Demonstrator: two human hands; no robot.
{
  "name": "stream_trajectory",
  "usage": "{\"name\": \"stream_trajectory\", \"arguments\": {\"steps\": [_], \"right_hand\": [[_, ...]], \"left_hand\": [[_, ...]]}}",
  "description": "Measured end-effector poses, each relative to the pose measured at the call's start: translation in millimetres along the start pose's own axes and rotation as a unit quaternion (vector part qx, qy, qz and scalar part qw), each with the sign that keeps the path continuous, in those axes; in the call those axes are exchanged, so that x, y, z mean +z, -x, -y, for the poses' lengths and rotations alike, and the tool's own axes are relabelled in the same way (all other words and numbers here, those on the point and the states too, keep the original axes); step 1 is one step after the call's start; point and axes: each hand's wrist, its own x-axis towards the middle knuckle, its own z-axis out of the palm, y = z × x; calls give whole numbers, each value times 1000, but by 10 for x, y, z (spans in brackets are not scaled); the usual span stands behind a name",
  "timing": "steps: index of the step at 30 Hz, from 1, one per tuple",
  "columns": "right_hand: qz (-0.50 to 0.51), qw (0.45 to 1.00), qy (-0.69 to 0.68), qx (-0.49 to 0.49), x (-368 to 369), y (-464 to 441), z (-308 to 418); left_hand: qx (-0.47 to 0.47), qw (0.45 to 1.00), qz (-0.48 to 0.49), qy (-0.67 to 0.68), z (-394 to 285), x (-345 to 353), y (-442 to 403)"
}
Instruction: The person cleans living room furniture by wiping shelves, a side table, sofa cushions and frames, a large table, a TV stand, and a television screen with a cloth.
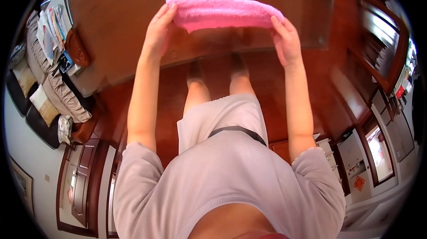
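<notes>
While pale cushions lay on the sofa at the far left, papers stood heaped near them, just beside the left end of the brown table. On that same side I saw a brown door.

Next came the person's left hand, out over the table, its thumb and fingers pinching one end of a pink cloth. The cloth was stretched between both hands, over the tabletop, its lower edge uneven; whether that edge touched the table I could not tell. In the middle, the feet showed by the table's near edge, and a dark belt circled the waist.

The right hand pinched the cloth's other end between thumb and fingers. Farther right hung a red ornament, near a bright opening.
</notes>
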Motion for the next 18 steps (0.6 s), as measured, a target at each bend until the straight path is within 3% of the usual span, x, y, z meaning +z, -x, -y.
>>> {"name": "stream_trajectory", "arguments": {"steps": [3, 7, 9, 13, 16, 18], "right_hand": [[57, 993, 65, -78, 34, -212, 199], [92, 987, 99, -84, -10, -185, 195], [86, 982, 166, -26, -96, -92, -28], [91, 972, 193, 100, -253, 65, -748], [104, 953, 229, 167, -269, 123, -1034], [89, 958, 230, 149, -307, 37, -1109]], "left_hand": [[95, 991, 33, -87, -262, -43, 23], [120, 982, 30, -144, -295, -242, 193], [98, 976, 46, -190, -82, -384, 297], [-108, 966, 61, -225, 687, -933, 413], [-86, 971, 30, -219, 1004, -922, 474], [-93, 974, 2, -206, 1023, -957, 402]]}}
